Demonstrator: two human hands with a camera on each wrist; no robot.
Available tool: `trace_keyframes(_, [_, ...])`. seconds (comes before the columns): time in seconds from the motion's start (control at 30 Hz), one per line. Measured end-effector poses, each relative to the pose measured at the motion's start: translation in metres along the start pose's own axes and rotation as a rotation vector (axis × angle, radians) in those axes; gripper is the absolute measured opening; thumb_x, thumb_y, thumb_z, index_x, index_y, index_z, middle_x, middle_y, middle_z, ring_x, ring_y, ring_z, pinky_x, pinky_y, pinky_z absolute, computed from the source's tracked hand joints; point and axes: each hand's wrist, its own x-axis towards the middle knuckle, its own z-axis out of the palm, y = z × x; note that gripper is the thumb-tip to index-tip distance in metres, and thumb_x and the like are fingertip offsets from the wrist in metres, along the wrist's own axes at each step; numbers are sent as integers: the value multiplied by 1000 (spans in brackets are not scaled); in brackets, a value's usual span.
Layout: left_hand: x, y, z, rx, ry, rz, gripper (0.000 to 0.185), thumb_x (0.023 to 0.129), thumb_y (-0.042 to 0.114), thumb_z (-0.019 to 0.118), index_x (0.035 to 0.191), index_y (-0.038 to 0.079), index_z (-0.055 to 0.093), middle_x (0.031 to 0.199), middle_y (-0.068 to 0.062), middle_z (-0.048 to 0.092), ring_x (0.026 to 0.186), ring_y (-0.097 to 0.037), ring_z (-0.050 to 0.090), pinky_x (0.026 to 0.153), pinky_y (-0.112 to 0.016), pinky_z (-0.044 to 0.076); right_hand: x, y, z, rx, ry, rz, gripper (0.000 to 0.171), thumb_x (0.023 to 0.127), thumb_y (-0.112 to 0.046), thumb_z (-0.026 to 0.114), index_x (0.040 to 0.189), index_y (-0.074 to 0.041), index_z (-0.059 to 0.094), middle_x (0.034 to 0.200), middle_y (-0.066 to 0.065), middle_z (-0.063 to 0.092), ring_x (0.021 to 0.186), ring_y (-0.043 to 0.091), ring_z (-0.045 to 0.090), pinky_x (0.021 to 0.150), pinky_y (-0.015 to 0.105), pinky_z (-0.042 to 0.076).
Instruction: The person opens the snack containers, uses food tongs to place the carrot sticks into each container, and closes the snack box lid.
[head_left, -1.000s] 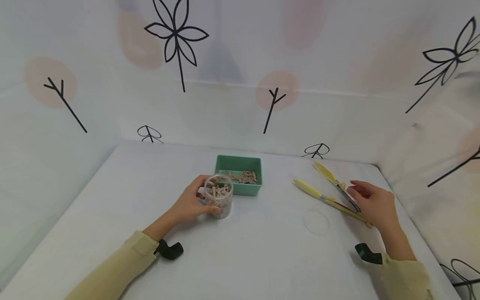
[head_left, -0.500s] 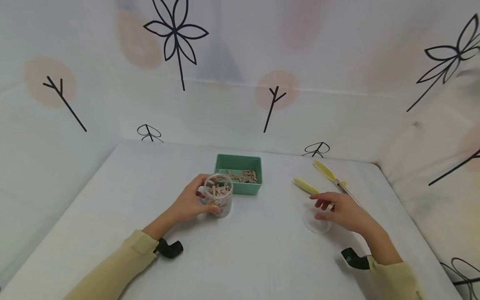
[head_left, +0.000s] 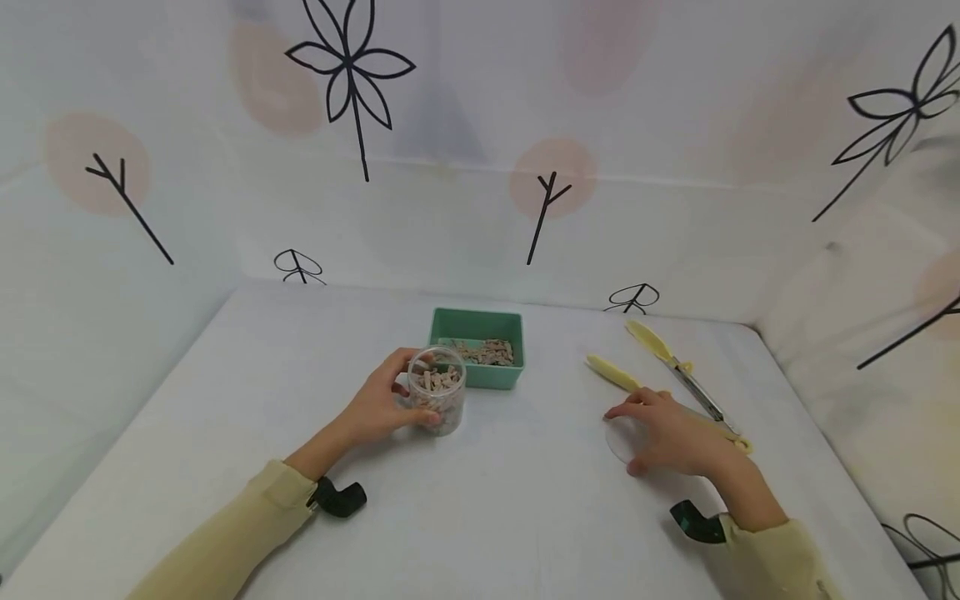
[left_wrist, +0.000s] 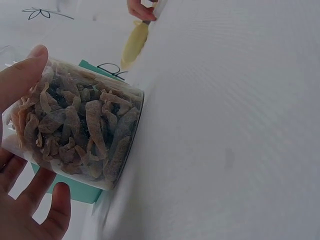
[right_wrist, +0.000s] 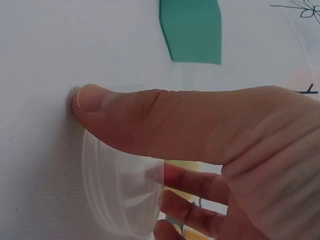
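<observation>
My left hand [head_left: 381,406] grips a clear plastic jar [head_left: 442,408], thumb on the near side and fingers round the far side. Brownish dried strips [left_wrist: 95,125] fill much of the jar, which stands upright without a lid, just in front of a green tray [head_left: 495,379]. On the right, my right hand [head_left: 675,433] spans a clear round lid [right_wrist: 120,185] lying on the table, with the thumb at its near edge and the fingertips across its far side. Part of the lid is hidden under the hand.
Yellow-tipped tongs [head_left: 697,390] lie spread behind the right hand, which covers part of one arm. More brownish pieces [head_left: 491,353] lie in the green tray. A patterned white cloth wall [head_left: 450,225] rises behind the white table [head_left: 525,517].
My right hand has left the tongs and moved left and toward me onto the clear lid, its fingers now round it. The left hand and jar have stayed in place.
</observation>
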Motion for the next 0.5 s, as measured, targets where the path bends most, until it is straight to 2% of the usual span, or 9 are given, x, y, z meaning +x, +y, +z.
trace_keyframes(0.27, [0,-1,2,-15,18,-5,81,74,19,91,141,16,46,129,-3,57,114,-21,52,83,-43,49,1,2,3,-14,12,-12,61,66,-27,93,122,-28,68,125,5,53,116,31,45,86,51,47])
trace_keyframes(0.5, [-1,-1,5,-27,31,-19,80,73,19,91,140,18,47,131,-1,56,116,-21,52,83,-43,49,0,0,1,-4,45,-80,62,67,-33,93,124,-23,68,124,7,57,114,34,47,87,52,46])
